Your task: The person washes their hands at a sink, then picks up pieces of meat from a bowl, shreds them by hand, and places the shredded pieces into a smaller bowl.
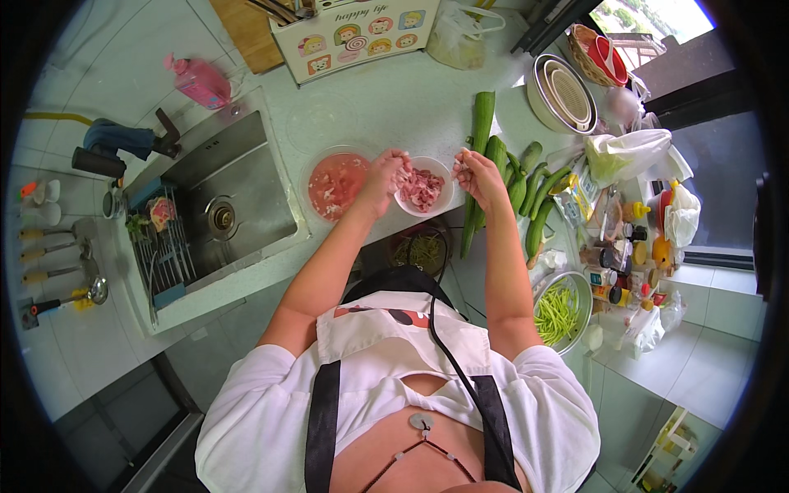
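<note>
Over the counter, my left hand (389, 179) is curled closed between two bowls. Whatever its fingers may hold is too small to make out. On its left stands a clear bowl (305, 182) of pink, cloudy water with pale bits in it. On its right is a white bowl (449, 187) with cut raw meat (422, 191) inside. My right hand (482, 176) hovers by that bowl's right rim, its fingertips pinched together. Any small thing in the pinch cannot be named. Long green gourds (483, 119) lie just beyond my right hand.
At left is a steel sink (246, 177) with a drying rack (168, 246) and a pink bottle (201, 82). More green vegetables (538, 193), a bowl of cut green stems (559, 314), stacked basins (534, 99) and seasoning jars (604, 275) crowd the right. A decorated box (353, 41) stands behind.
</note>
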{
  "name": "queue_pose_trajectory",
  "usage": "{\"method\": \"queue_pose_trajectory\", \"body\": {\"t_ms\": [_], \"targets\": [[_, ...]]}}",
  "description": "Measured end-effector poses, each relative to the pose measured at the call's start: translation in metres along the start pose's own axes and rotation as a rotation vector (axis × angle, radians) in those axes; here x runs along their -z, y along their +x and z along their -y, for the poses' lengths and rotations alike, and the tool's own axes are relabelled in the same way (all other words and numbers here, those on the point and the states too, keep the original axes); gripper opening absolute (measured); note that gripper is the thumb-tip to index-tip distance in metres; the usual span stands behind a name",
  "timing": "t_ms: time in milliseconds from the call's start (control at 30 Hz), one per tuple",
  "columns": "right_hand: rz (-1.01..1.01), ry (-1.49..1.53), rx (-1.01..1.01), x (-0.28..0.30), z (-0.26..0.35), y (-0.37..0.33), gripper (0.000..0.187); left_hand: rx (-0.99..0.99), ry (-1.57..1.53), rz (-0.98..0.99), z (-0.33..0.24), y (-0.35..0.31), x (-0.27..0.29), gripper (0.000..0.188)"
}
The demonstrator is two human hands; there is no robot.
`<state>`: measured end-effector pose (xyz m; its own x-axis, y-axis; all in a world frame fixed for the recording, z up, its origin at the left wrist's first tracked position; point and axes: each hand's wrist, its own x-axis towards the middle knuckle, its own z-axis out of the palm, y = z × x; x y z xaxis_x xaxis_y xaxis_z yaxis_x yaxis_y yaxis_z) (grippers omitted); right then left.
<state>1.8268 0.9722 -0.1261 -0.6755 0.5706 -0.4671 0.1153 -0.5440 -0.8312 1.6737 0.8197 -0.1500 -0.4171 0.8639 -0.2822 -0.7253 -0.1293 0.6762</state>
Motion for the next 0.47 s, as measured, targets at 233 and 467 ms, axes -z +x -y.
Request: {"method": "queue_pose_trajectory", "body": {"t_ms": [233, 467], "targets": [[0.129, 0.158, 0.004, -0.017, 0.013, -0.019, 0.02, 0.062, 0.061, 0.023, -0.006, -0.003, -0.005, 0.017], [0.386, 0.12, -0.009, -0.038, 0.027, -0.031, 0.021, 0.162, 0.287, 0.264, 0.01, -0.003, -0.005, 0.043]]}}
